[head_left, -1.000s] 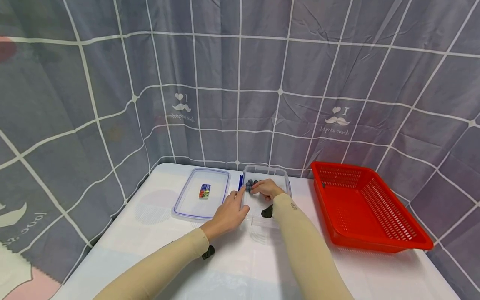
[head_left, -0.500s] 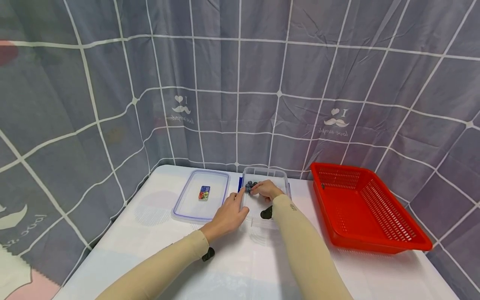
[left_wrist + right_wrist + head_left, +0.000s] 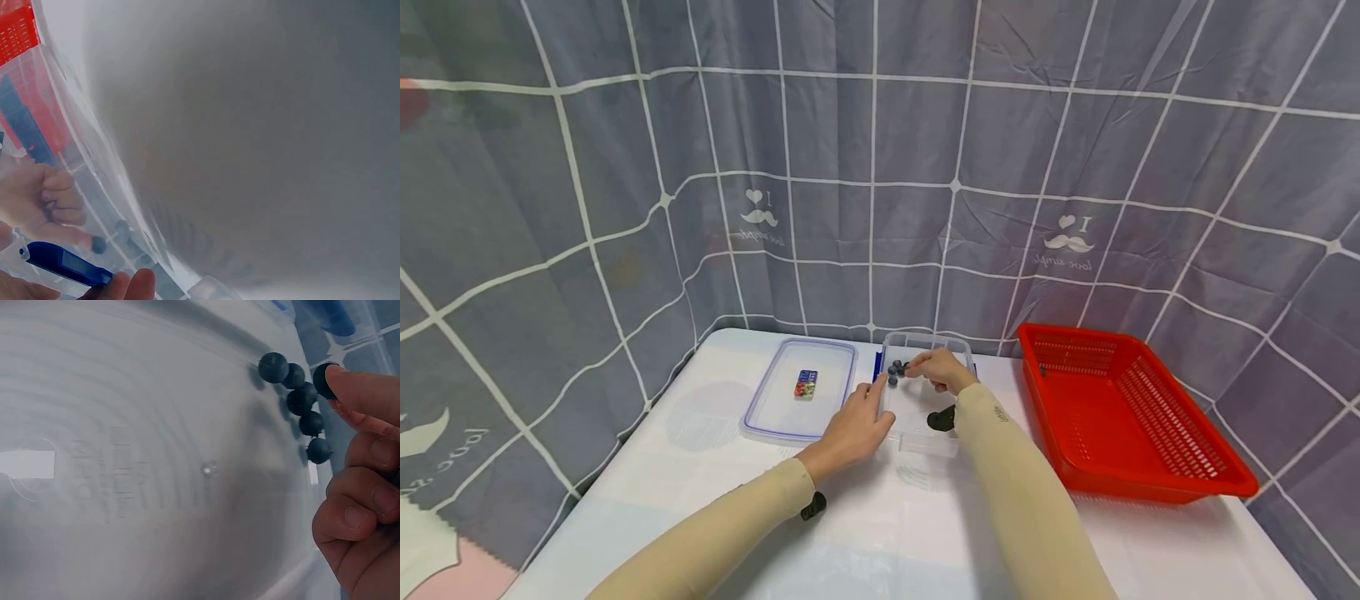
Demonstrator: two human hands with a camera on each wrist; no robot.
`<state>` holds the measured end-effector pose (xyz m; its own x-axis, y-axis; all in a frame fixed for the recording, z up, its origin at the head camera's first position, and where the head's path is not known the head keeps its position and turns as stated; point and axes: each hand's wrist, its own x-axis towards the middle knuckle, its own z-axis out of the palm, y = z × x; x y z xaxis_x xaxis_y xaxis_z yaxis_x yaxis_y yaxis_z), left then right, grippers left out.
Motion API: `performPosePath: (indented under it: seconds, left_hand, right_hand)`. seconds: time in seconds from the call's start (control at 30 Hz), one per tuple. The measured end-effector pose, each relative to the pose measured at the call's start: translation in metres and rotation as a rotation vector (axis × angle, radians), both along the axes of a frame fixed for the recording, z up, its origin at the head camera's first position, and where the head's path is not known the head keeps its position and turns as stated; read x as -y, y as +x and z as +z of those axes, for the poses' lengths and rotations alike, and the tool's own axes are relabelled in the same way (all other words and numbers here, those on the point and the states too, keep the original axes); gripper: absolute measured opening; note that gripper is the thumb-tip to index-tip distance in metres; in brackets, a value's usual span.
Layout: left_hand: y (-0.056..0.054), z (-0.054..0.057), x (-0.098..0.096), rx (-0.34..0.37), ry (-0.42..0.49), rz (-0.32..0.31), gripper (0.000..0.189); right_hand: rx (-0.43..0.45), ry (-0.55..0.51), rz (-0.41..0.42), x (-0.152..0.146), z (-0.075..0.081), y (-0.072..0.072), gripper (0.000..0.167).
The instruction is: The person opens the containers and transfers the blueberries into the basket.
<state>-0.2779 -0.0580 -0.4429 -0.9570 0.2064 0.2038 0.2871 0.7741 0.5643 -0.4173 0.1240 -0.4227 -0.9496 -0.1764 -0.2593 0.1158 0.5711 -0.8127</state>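
A clear plastic container [image 3: 917,417] with blue side latches stands at the back of the table. Several blueberries [image 3: 302,399] lie in a row along one inner side. My right hand [image 3: 940,369], over the container, pinches one blueberry [image 3: 321,381] between thumb and index finger, its other fingers curled in. At the container's left side rests my left hand [image 3: 853,421], index finger extended and thumb spread apart. In the left wrist view its fingertips touch near the blue latch [image 3: 69,264].
Left of the container lies a clear lid [image 3: 775,404] with a blue seal and a colourful label [image 3: 806,385]. A red perforated basket [image 3: 1105,417] stands on the right, with a small dark thing [image 3: 1042,371] near its far left corner. A grey checked curtain [image 3: 910,217] hangs behind.
My right hand has drawn slightly up and back from the cluster of blueberries, now with one in its pinch. My left hand stays at the container's side.
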Motion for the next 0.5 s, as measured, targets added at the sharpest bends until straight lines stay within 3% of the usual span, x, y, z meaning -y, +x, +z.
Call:
performPosePath:
  seconds: [0.2, 0.5]
  left_hand:
    - [0.001, 0.0, 0.002, 0.024, 0.011, -0.006, 0.071]
    - [0.0, 0.0, 0.001, 0.008, 0.011, -0.009, 0.071]
  right_hand:
    - [-0.008, -0.008, 0.068, -0.007, 0.016, 0.002, 0.025]
    - [-0.068, -0.028, 0.09, -0.029, 0.047, 0.007, 0.03]
